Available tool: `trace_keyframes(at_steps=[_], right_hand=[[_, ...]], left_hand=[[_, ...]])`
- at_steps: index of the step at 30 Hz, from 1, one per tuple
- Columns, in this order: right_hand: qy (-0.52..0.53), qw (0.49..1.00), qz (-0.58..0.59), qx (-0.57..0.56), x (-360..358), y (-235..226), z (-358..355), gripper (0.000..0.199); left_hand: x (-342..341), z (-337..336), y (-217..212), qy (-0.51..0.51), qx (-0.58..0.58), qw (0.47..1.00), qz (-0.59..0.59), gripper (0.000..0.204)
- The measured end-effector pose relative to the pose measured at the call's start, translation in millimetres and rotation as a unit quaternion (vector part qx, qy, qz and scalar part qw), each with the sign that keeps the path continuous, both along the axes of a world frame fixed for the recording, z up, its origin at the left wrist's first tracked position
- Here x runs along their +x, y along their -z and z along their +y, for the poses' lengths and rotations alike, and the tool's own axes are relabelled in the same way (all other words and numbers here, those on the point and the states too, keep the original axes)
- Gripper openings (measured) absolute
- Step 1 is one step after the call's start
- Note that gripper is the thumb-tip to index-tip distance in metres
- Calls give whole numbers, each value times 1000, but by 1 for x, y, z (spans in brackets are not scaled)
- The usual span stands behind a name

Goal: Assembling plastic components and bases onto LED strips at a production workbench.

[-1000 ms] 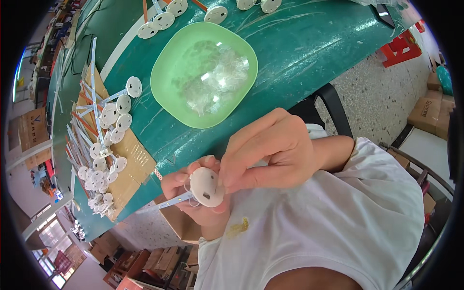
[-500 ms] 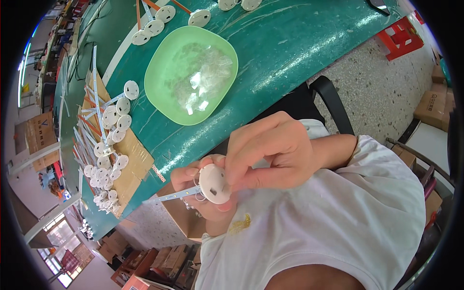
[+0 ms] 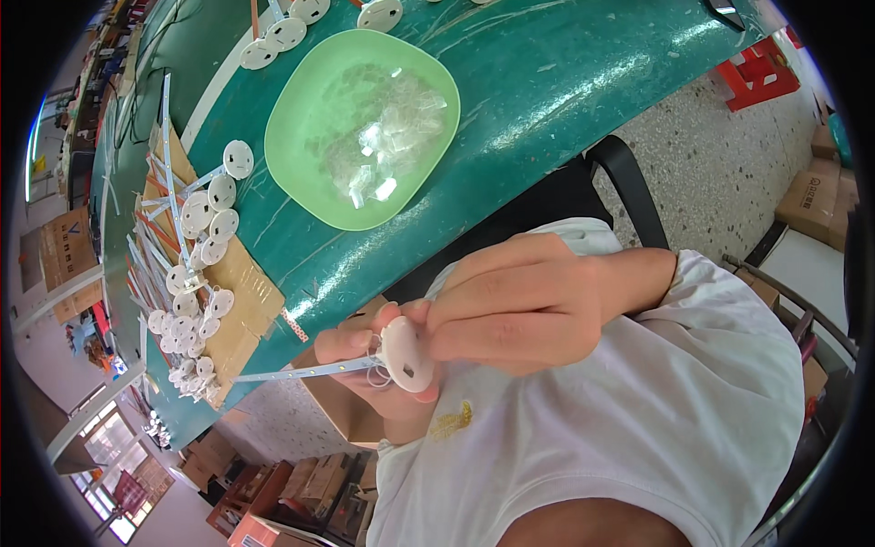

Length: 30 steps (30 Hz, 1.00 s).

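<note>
Below the table edge, my left hand (image 3: 398, 401) grips a round white disc (image 3: 406, 354) with small dark openings in its face. A thin pale strip (image 3: 305, 372) dotted with small squares runs leftward from the disc, with fine wires looped at its end. From the right, my right hand (image 3: 524, 305) has its fingers closed together against the disc's face. Its fingertips are partly hidden, so anything pinched there cannot be made out. Beyond the hands, a light green bowl (image 3: 284, 164) holds many small clear plastic pieces (image 3: 392, 137).
Several similar discs with strips (image 3: 197, 211) lie on cardboard (image 3: 246, 305) at the left of the green table (image 3: 519, 109). More discs (image 3: 286, 34) lie past the bowl. A black chair armrest (image 3: 633, 187) and a red stool (image 3: 761, 75) stand to the right.
The disc has turned more edge-on, and its strip now reaches farther left. My right hand has rolled over, its back now facing up and its fingers drawn together at the disc.
</note>
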State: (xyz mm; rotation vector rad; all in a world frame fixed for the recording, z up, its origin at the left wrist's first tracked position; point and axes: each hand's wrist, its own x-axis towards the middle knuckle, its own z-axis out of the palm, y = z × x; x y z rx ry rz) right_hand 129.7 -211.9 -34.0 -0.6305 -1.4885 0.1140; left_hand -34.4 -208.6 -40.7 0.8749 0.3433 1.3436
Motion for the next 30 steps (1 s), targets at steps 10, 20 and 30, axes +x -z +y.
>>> trace_keyframes(at_steps=[10,20,30], right_hand=[[50,997,-50,26,-8,-4,3,10],[-57,985,-97,-128,55,-45,15,27],[158,942,-259,-143,119,-66,56,17]], left_hand=[[-5,1,1,-74,18,993,95,52],[-91,107,-91,-335,15,842,422,80],[-201,207,-113,-303,177,404,845,44]])
